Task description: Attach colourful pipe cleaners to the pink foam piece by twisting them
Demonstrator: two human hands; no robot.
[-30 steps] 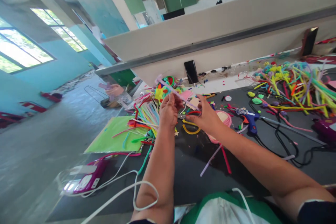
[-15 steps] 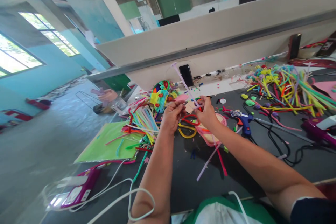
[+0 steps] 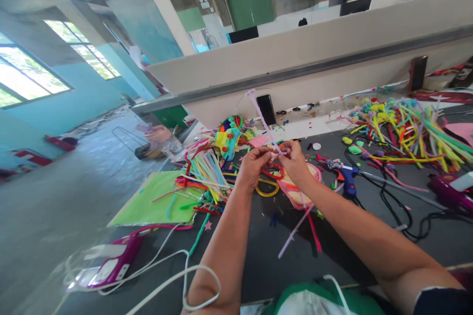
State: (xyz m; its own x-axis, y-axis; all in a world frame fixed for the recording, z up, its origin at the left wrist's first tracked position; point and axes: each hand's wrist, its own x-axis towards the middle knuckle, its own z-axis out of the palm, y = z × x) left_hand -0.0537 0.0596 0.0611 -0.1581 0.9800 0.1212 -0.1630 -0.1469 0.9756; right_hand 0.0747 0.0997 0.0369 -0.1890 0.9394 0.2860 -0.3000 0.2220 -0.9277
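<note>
Fingertips of both hands meet above the middle of the dark table. My left hand (image 3: pixel 254 165) is closed at the lower end of a pale purple fuzzy stem (image 3: pixel 263 119), and what it pinches is too small to make out. My right hand (image 3: pixel 294 161) pinches that stem, which rises up and to the left. Red and yellow loops, one of them a yellow loop (image 3: pixel 267 188), lie just under the hands. Beside them is a pink-edged oval piece (image 3: pixel 300 187), with another purple stem (image 3: pixel 295 232) below it.
A blue glue gun (image 3: pixel 347 177) with black cable lies to the right. Bundles of coloured stems (image 3: pixel 207 172) sit at left and far right. A phone (image 3: pixel 266 110) leans on the partition. Purple device (image 3: pixel 120 261) and white cables are front left.
My hands have come closer together, and the small beige piece seen between them is now mostly hidden. The whole view has shifted slightly.
</note>
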